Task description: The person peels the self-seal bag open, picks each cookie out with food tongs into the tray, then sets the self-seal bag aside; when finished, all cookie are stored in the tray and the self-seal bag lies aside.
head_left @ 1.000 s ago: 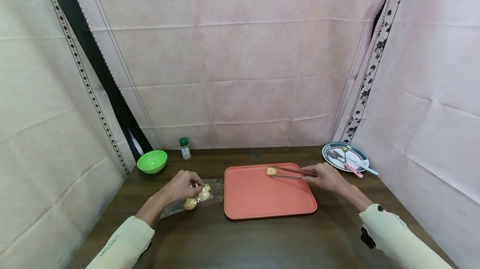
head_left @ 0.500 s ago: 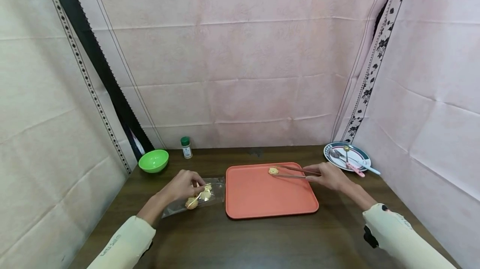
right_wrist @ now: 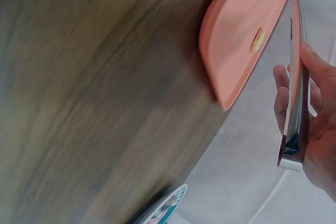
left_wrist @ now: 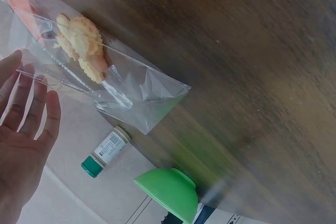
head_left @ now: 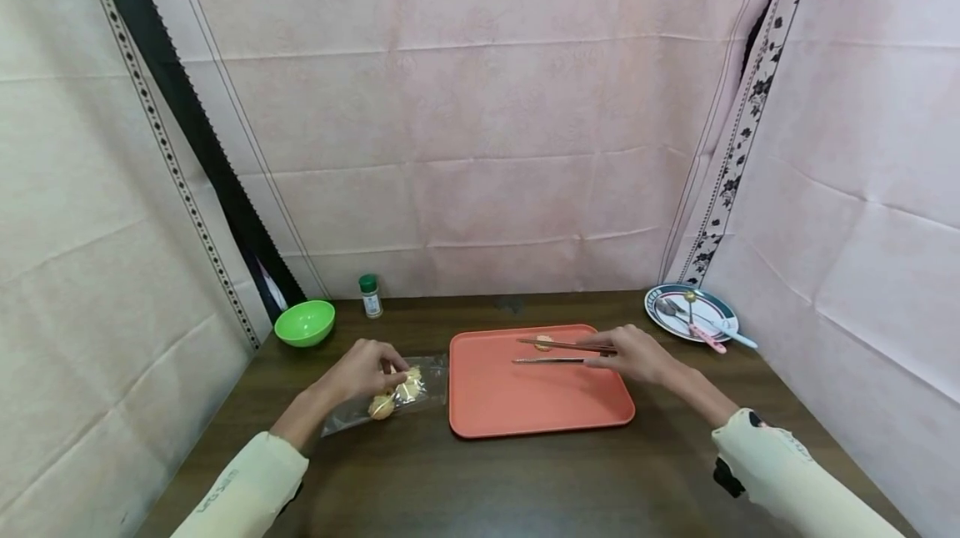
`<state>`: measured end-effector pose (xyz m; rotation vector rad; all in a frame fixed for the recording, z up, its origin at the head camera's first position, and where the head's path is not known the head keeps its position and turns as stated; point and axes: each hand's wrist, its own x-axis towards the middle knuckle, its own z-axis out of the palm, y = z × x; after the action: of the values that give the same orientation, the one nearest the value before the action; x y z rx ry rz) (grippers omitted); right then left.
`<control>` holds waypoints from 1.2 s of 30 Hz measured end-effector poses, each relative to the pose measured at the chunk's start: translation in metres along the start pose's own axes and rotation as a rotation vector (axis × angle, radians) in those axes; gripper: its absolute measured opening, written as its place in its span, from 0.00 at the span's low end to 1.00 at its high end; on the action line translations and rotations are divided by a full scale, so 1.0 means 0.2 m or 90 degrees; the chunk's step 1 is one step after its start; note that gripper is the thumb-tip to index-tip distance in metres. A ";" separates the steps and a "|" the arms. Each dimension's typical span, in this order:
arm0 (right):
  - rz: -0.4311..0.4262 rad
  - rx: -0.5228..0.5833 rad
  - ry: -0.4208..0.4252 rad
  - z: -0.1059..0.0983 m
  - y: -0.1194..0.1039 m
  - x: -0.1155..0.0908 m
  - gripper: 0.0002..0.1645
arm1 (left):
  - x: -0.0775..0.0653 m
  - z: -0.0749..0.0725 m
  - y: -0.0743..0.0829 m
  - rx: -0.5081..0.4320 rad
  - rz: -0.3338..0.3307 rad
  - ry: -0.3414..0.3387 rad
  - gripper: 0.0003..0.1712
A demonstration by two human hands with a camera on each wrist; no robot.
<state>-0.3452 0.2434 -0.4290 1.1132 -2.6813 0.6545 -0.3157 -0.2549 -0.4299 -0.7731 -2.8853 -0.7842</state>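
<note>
In the head view my left hand (head_left: 366, 371) pinches the edge of a clear plastic bag (head_left: 347, 418) left of the tray. Several pale golden cookies (left_wrist: 83, 43) lie inside it, showing best in the left wrist view. My right hand (head_left: 637, 354) grips metal tongs (head_left: 573, 346), whose two arms stand apart above the pink tray (head_left: 525, 409). One small cookie (right_wrist: 257, 40) lies on the tray near its far edge. From the head camera, the upper arm of the tongs partly covers that cookie; nothing is between the tips.
At the back left stand a green bowl (head_left: 304, 324) and a small green-capped shaker (head_left: 370, 296). A patterned plate (head_left: 652, 304) with a spoon, fork and other utensils sits at the back right. Cloth walls (head_left: 480, 146) enclose the brown table (head_left: 480, 488).
The tongs have let go of the cookie, spread apart and shifted left over the tray. The cookie stays on the tray. My left hand and the bag have hardly moved.
</note>
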 end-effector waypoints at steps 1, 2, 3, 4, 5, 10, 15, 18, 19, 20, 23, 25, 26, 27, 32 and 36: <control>-0.006 0.001 -0.003 0.01 -0.01 0.01 0.21 | 0.00 0.00 0.00 -0.003 -0.004 -0.001 0.04; -0.010 0.000 -0.004 0.01 -0.03 0.02 0.20 | 0.00 0.00 0.00 -0.003 -0.008 -0.001 0.04; -0.016 0.001 -0.004 0.02 -0.04 0.03 0.20 | 0.00 0.00 0.01 -0.004 -0.012 -0.001 0.04; -0.022 0.002 -0.004 0.03 -0.06 0.04 0.20 | 0.00 0.00 0.01 -0.004 -0.015 0.000 0.04; -0.027 0.009 -0.005 0.03 -0.07 0.05 0.20 | 0.00 -0.01 0.01 -0.003 -0.016 0.000 0.04; -0.046 0.040 -0.016 0.09 -0.16 0.12 0.21 | -0.01 -0.01 0.00 0.000 -0.024 0.000 0.04; -0.063 0.044 -0.021 0.14 -0.25 0.20 0.22 | -0.01 -0.02 0.00 -0.002 -0.021 -0.001 0.04; -0.077 0.040 -0.022 0.18 -0.30 0.24 0.21 | -0.01 -0.01 0.00 0.004 -0.008 0.004 0.04; -0.083 0.039 -0.024 0.20 -0.31 0.26 0.21 | -0.01 -0.01 0.00 0.006 -0.005 0.006 0.04; -0.086 0.040 -0.028 0.21 -0.32 0.27 0.21 | -0.01 -0.01 0.00 0.007 -0.003 0.007 0.04; -0.090 0.056 -0.044 0.26 -0.36 0.31 0.21 | -0.01 -0.01 0.00 0.011 -0.005 0.010 0.04; -0.090 0.065 -0.051 0.28 -0.38 0.33 0.21 | -0.02 -0.01 -0.01 0.013 -0.010 0.010 0.04; -0.089 0.068 -0.052 0.29 -0.39 0.34 0.21 | -0.02 -0.01 -0.01 0.014 -0.012 0.011 0.04; -0.090 0.072 -0.052 0.31 -0.40 0.35 0.21 | -0.02 -0.01 -0.01 0.015 -0.012 0.012 0.04; -0.096 0.062 -0.049 0.36 -0.44 0.40 0.20 | -0.03 -0.01 -0.01 0.013 -0.001 0.013 0.05; -0.089 0.062 -0.055 0.40 -0.46 0.45 0.20 | -0.02 -0.02 -0.01 0.013 0.008 0.010 0.05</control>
<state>-0.3422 0.0930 -0.4415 1.3701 -2.6351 0.7349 -0.3130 -0.2589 -0.4284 -0.7792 -2.8660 -0.7549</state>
